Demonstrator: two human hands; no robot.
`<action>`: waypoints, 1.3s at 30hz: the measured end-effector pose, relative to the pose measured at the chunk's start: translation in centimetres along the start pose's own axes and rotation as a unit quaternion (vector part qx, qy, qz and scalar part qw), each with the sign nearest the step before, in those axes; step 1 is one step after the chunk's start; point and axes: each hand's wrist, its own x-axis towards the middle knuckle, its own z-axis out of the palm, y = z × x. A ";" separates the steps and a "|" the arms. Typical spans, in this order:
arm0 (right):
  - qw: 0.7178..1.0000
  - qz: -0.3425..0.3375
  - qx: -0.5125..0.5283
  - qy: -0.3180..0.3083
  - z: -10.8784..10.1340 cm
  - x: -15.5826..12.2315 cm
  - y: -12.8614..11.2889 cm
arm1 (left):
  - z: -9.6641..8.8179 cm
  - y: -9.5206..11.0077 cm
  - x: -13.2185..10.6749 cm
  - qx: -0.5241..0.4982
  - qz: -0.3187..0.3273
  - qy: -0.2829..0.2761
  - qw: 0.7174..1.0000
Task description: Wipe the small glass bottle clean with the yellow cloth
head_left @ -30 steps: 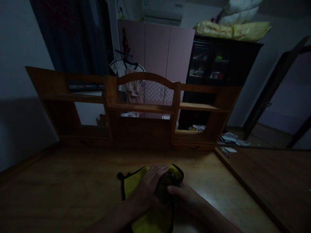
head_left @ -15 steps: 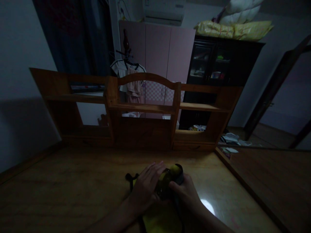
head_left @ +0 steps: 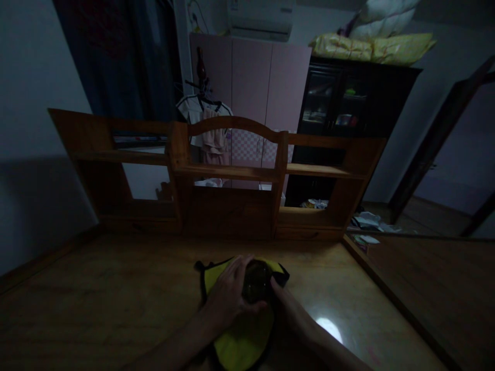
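A yellow cloth with a dark edge (head_left: pixel 240 342) lies on the wooden desk (head_left: pixel 116 293) in front of me. On it rests a dark round glassy object (head_left: pixel 256 281), too dim to name. My left hand (head_left: pixel 228 296) is curled around its left side. My right hand (head_left: pixel 284 304) holds it from the right, with the fingers partly hidden behind the object and the cloth. Both hands press close together over the cloth.
A wooden shelf unit (head_left: pixel 232 175) stands along the desk's back edge. Behind it are a pink wardrobe (head_left: pixel 266 87), a dark glass cabinet (head_left: pixel 340 103) and hanging clothes (head_left: pixel 209 129). A second wooden surface (head_left: pixel 436 288) adjoins on the right. The room is dim.
The cloth has shifted under the hands, spreading out to the left and towards me. Both hands have turned the dark object and moved slightly away from me.
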 end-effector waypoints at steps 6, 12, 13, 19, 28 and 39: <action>0.991 0.034 0.123 -0.050 0.4 -0.2 -0.4 | -0.1 0.5 -0.3 -0.057 -0.046 -0.032 0.997; 0.993 0.032 0.104 -0.045 0.2 -0.5 -1.3 | 0.7 0.3 -0.8 -0.070 -0.025 -0.044 0.996; 0.994 0.030 0.096 -0.041 0.2 -0.5 -1.3 | 0.8 0.2 -0.9 -0.071 -0.022 -0.043 0.996; 0.999 0.012 0.046 -0.012 0.5 -0.5 -1.1 | 0.9 0.6 -1.0 -0.098 -0.075 -0.046 0.991; 0.999 -0.001 -0.022 0.038 -0.3 -0.1 -1.5 | 0.8 1.2 -0.6 -0.123 -0.083 -0.031 0.988; 0.988 -0.010 -0.116 0.098 -1.4 0.6 -1.3 | 0.0 1.7 -0.2 -0.103 -0.076 -0.020 0.992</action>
